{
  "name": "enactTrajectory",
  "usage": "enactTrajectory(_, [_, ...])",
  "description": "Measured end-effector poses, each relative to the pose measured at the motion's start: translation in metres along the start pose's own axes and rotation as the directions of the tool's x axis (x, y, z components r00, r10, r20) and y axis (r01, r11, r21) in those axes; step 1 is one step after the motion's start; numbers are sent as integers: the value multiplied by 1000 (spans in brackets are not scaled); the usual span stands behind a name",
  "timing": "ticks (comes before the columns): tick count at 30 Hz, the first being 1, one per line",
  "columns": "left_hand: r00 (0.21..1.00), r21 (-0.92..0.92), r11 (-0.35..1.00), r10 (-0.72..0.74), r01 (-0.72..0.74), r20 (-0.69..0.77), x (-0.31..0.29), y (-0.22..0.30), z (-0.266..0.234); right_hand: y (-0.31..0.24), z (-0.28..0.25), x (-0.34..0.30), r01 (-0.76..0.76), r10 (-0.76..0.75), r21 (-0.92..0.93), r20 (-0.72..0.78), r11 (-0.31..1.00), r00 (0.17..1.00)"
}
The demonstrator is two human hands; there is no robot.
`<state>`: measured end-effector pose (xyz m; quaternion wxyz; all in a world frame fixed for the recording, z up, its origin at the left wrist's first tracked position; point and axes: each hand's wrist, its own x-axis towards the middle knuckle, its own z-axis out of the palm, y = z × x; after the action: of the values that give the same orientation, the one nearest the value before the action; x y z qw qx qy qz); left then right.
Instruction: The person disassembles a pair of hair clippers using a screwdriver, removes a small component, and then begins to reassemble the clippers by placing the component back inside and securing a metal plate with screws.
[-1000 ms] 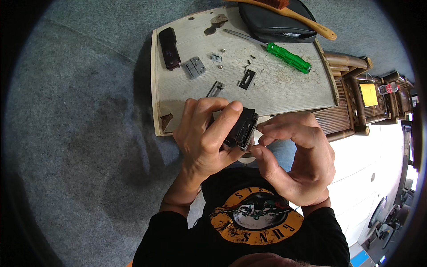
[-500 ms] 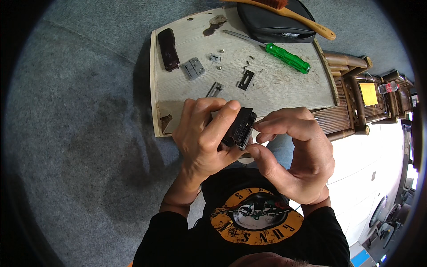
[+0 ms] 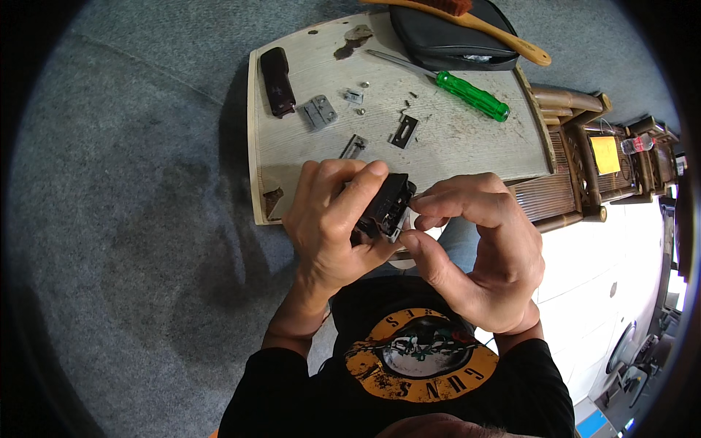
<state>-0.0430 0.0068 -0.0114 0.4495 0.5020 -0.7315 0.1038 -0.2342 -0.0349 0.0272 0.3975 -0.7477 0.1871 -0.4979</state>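
Note:
My left hand (image 3: pixel 330 223) wraps around a small black device (image 3: pixel 385 206) and holds it just above the near edge of a pale wooden board (image 3: pixel 475 146). My right hand (image 3: pixel 478 255) meets it from the right, thumb and forefinger pinched at the device's open end, where a small metal part shows. Whether the fingers hold a loose piece I cannot tell.
On the board lie a dark brown case part (image 3: pixel 277 71), a grey metal hinge plate (image 3: pixel 320 112), a black slotted plate (image 3: pixel 404 131), small screws (image 3: pixel 361 111) and a green-handled screwdriver (image 3: pixel 467 93). A black pouch (image 3: pixel 445 36) and wooden brush handle (image 3: pixel 504 36) lie at the far edge. Bamboo furniture (image 3: pixel 584 168) stands right.
My right fingers have closed in a little tighter on the end of the black device. The left hand keeps the same grip.

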Motion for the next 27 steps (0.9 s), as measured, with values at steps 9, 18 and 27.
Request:
enactTrajectory(9, [981, -175, 984, 7, -41, -193, -4, -8, 15, -2, -4, 3, -100, 98, 44, 60, 994, 993])
enactTrajectory(18, [985, -156, 987, 8, -36, -175, -3, -9, 13, 6, -1, 7, -84, 83, 37, 23, 996, 996])
enactTrajectory(27, [983, -175, 983, 20, -52, -182, -2, -10, 13, 4, -4, 5, -134, 134, -3, 61, 991, 989])
